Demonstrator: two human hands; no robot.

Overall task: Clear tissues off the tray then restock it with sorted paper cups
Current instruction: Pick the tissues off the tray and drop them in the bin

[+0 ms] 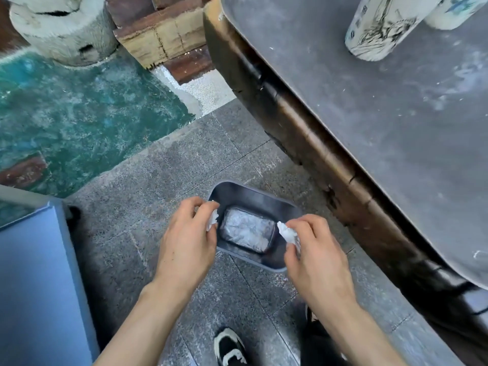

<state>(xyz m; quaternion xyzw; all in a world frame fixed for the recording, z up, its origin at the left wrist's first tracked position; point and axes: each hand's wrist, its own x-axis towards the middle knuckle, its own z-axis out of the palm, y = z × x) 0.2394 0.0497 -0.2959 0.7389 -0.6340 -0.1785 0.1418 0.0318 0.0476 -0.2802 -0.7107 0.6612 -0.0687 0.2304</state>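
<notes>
Left hand [188, 233] pinching a tissue [212, 219], right hand [314, 249] gripping another tissue [287, 233] — both above the bin [253, 191]

An outdoor seating spot, perhaps a café patio. Grey stone paving [169, 180] meets a green pool of water [79, 114], beside a rough wooden tabletop [303, 133] carrying a grey tray [369, 114].

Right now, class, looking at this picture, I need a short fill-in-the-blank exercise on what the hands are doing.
1. Each of the two hands, left hand and right hand, pinches a crumpled white ____.
2. Both hands hover over a grey rectangular ____ on the floor.
3. The decorated white paper cups lie on the grey ____.

Missing words: tissue; bin; tray
</notes>
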